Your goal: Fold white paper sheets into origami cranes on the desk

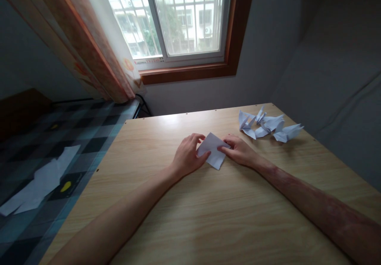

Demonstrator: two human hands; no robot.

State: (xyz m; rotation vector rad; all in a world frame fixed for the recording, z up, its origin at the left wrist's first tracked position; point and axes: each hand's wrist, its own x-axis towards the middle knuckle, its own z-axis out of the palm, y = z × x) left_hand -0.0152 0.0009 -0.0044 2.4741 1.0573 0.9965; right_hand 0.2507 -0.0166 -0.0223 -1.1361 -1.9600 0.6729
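A small white sheet of paper [212, 148], squarish and turned cornerwise, is between my two hands above the wooden table. My left hand [190, 152] grips its left corner, thumb on top and fingers behind. At the right corner my right hand [236, 149] pinches it the same way, thumb lying across the face. The lower edge of the paper looks slightly ragged. Whether it is folded in layers I cannot tell. Beyond my right hand sit several folded paper cranes [268, 124], grouped close together and partly overlapping.
The light wooden table [166, 217] has dark holes along its edges. To the left, white paper sheets [44, 183] lie on a checked bedspread [92, 130]. Behind the table are a barred window [187, 19] and an orange patterned curtain [83, 31].
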